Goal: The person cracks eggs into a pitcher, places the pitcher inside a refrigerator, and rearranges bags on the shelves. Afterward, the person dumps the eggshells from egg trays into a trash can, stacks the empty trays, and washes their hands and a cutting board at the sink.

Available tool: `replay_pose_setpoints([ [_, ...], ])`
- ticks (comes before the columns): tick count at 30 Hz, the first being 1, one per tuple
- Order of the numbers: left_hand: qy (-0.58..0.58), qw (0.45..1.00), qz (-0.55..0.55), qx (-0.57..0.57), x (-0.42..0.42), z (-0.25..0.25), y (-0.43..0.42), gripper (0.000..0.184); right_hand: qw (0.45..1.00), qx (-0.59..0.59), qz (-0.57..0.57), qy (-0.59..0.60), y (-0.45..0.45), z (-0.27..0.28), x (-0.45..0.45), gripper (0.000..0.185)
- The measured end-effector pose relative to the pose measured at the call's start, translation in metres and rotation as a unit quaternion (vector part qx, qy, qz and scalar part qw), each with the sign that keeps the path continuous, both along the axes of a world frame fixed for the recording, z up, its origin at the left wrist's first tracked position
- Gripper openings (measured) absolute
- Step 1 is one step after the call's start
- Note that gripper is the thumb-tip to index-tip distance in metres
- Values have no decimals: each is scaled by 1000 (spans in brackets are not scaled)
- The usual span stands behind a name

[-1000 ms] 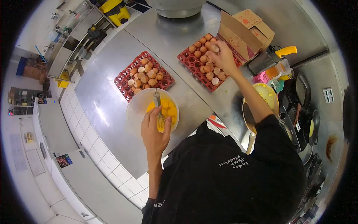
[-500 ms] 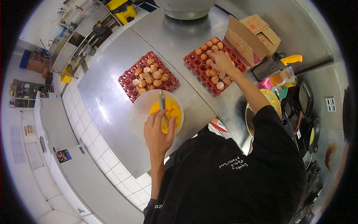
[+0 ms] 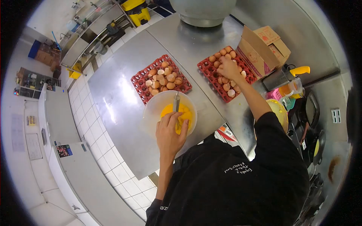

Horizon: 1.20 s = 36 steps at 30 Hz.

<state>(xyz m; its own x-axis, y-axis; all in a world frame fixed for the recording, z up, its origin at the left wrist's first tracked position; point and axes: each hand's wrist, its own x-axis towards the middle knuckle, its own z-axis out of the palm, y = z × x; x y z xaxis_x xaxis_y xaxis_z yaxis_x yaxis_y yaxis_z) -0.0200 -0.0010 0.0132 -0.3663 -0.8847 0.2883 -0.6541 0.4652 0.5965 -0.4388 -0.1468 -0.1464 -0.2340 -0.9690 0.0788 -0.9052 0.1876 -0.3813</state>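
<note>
My left hand (image 3: 171, 132) is over the near side of a translucent bowl (image 3: 151, 115), thumb and fingers apart. A whisk (image 3: 176, 102) stands tilted in the bowl among yolks and yellow liquid (image 3: 186, 111), its handle beside my fingertips. My right hand (image 3: 228, 68) reaches into the right red tray (image 3: 208, 71), its fingers curled down among whole brown eggs (image 3: 227, 49); what they hold is hidden. Cracked shells (image 3: 231, 93) lie at that tray's near end. Broken shells (image 3: 161, 72) are heaped on the left red tray (image 3: 138, 82), just beyond the bowl.
An open cardboard box (image 3: 256, 52) stands behind the right tray. Right of it are a metal container (image 3: 273, 79), a yellow handle (image 3: 300, 70) and plastic tubs. A pan (image 3: 277, 109) lies near my right forearm. A large metal vessel (image 3: 203, 13) stands at the far edge.
My right hand has moved from the shells, where it held a pale shell, to the whole eggs, and the shell is out of its fingers. My left hand stays by the whisk. The view has shifted.
</note>
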Motion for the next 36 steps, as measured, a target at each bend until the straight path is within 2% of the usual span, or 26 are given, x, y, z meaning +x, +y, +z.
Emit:
replay_pose_setpoints([
  [1,1,1000,5,1,1,0,0,27,987,-43,-17,-151,4,-10,-11,44],
  [2,3,1000,3,-2,0,1,1,27,950,-93,-32,-297,7,-20,-22,43],
  [3,5,1000,1,-5,0,2,0,27,951,-89,-27,-296,11,-13,-21,43],
  [4,8,1000,7,-2,0,2,1,27,822,-67,-50,-563,22,3,-18,41],
  [5,6,1000,4,-2,1,2,1,27,621,-37,-70,-780,33,23,-14,38],
  [6,4,1000,2,-3,0,1,0,27,608,-17,-43,-793,41,46,-1,38],
  [7,7,1000,8,0,-1,0,-1,27,610,-10,-41,-791,51,69,18,38],
  [9,3,1000,-3,-8,2,-2,-2,27,743,22,58,-667,75,109,69,51],
  [12,4,1000,-1,-12,3,-5,-1,28,858,25,170,-485,115,180,132,44],
  [14,9,1000,5,-6,3,-6,-2,29,889,17,190,-417,129,194,160,43],
  [15,15,1000,7,-3,4,-5,-1,30,905,-115,259,-316,132,186,168,43],
  [16,15,1000,7,-3,5,-6,0,30,892,-246,320,-203,134,178,176,42],
  [17,25,1000,11,2,5,-6,0,32,892,-247,321,-201,135,168,181,42],
  [19,39,999,16,8,4,-7,1,34,898,-130,393,-150,137,154,191,44],
  [23,111,993,17,42,3,2,1,46,903,-152,388,-105,137,165,203,42],
  [24,150,986,19,65,2,5,0,51,902,-152,391,-106,138,165,207,42],
  [26,194,980,4,40,3,5,-4,53,898,-101,316,-288,138,166,214,35],
  [27,237,971,-15,17,4,4,-5,55,898,-100,318,-288,137,168,216,35],
  [29,237,971,-35,1,11,-2,-10,54,863,62,267,-425,130,176,219,34],
  [30,238,969,-58,-14,14,-2,-12,52,862,61,269,-425,127,176,220,34],
  [32,248,968,-44,20,17,1,-10,48,801,207,202,-524,120,176,221,36],
  [33,258,964,-30,57,18,2,-8,44,801,208,205,-523,118,175,222,36],
  [35,261,963,-18,66,22,-1,-8,44,787,211,284,-506,114,172,222,36],
  [36,263,962,-9,75,23,-2,-8,44,786,211,287,-505,113,170,222,36],
])
